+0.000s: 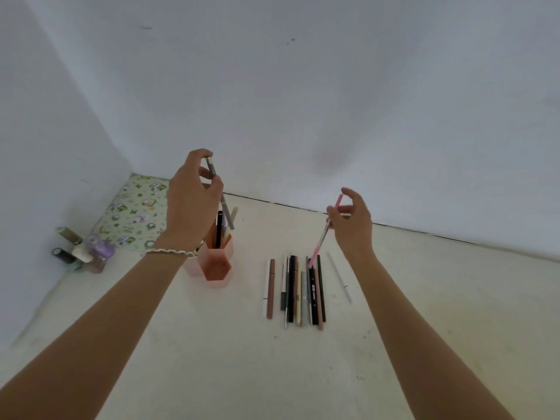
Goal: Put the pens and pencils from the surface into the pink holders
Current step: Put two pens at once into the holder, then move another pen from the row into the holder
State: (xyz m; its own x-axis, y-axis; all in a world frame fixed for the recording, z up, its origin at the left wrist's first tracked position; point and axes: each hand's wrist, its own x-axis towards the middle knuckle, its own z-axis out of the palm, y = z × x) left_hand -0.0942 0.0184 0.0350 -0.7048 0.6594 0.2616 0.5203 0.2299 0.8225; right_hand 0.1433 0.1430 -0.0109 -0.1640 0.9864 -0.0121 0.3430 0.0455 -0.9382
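Note:
My left hand (189, 204) pinches a grey pen (225, 207) by its upper part and holds it tilted above the pink hexagonal holders (216, 265). A black pen (218, 228) and a pale one stand inside the holders. To the right, my right hand (353, 221) pinches a pink pen (322, 241) near its top; the pen slants down, its lower tip just over the row of pens and pencils (298, 294) lying side by side on the surface. A thin white pen (339, 277) lies apart, to the right of the row.
Several small bottles (81, 253) stand in the left corner by the wall. A flowered cloth (133, 213) lies behind them. White walls close off the back and left of the pale surface (212, 359).

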